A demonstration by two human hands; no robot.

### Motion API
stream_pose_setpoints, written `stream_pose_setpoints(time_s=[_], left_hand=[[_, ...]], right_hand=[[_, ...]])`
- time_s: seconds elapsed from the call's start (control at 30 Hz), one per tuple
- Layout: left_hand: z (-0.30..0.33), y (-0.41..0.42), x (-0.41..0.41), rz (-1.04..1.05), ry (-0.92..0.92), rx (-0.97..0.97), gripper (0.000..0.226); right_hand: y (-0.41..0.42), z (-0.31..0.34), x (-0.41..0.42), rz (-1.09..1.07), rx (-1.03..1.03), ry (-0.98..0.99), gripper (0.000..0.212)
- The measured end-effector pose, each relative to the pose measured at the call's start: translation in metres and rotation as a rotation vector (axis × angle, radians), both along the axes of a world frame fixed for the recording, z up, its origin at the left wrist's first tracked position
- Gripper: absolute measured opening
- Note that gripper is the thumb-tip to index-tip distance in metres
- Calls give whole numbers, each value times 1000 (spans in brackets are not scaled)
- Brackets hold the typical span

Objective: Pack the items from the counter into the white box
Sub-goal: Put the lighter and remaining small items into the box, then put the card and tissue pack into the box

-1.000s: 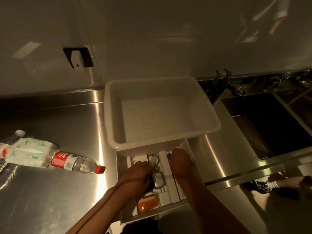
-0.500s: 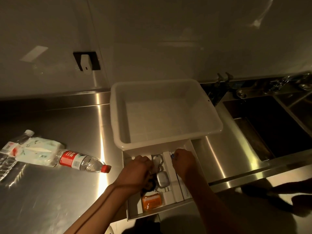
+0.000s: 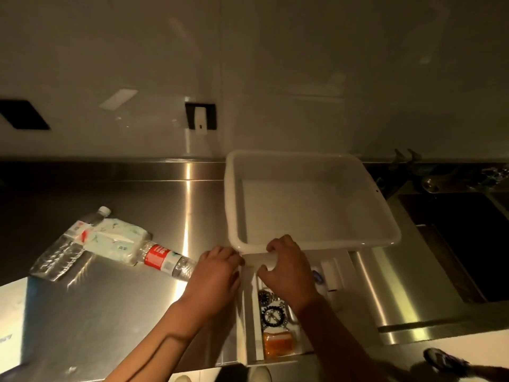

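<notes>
My right hand (image 3: 286, 267) grips the compartmented white organiser tray (image 3: 249, 312); left hand (image 3: 217, 274) fingers curled, grasp unclear — tilting risks spilling the beaded bracelet (image 3: 272, 315).

left hand (image 3: 217, 274) knuckles up, fingers curled, right hand (image 3: 289, 267) beside it, fingers curled

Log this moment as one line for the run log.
left hand: by divided tray edge | right hand: curled at white box near rim | box: empty | bottles, tissue pack: on counter
</notes>
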State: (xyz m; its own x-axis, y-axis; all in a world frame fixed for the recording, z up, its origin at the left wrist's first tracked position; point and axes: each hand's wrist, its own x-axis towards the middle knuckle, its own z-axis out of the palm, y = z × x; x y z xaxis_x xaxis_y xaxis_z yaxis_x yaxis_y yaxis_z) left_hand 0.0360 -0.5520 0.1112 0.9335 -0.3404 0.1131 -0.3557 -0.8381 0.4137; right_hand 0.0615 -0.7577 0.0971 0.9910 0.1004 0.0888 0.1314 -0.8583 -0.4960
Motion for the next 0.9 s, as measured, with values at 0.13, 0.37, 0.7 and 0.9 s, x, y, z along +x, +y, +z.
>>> stream_pose_setpoints(time_s=[0.13, 0.37, 0.7, 0.9], left_hand=[[2, 53, -11, 112, 10, 16, 25], [-2, 153, -45, 350, 71, 21, 27], [-19, 281, -93, 679, 132, -25, 28], [-34, 336, -111, 881, 173, 7, 42]], right_hand=[[51, 4, 2, 87, 13, -46, 33], [146, 4, -2, 240, -46, 22, 42], [263, -5, -9, 427, -19, 110, 36], [318, -13, 2, 461, -42, 129, 46]])
